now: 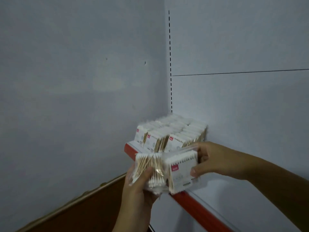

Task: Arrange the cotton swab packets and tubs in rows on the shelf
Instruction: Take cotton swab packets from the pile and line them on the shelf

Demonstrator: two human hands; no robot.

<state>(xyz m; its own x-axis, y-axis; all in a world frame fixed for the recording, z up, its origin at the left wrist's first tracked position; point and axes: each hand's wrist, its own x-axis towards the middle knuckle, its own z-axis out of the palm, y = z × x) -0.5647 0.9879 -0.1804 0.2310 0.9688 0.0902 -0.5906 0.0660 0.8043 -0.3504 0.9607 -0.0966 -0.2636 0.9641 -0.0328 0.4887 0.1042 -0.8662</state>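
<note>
Several cotton swab packets stand upright in rows at the left end of a white shelf with a red front edge. In front of that edge my left hand grips a bundle of packets from below, wooden sticks showing through the clear wrap. My right hand holds the frontmost packet of that bundle by its right side, thumb on its white label with a red tag.
A grey wall closes the left side. The shelf's white back panel has a slotted upright. A brown wooden rail runs diagonally below left. The shelf surface to the right of the rows is bare.
</note>
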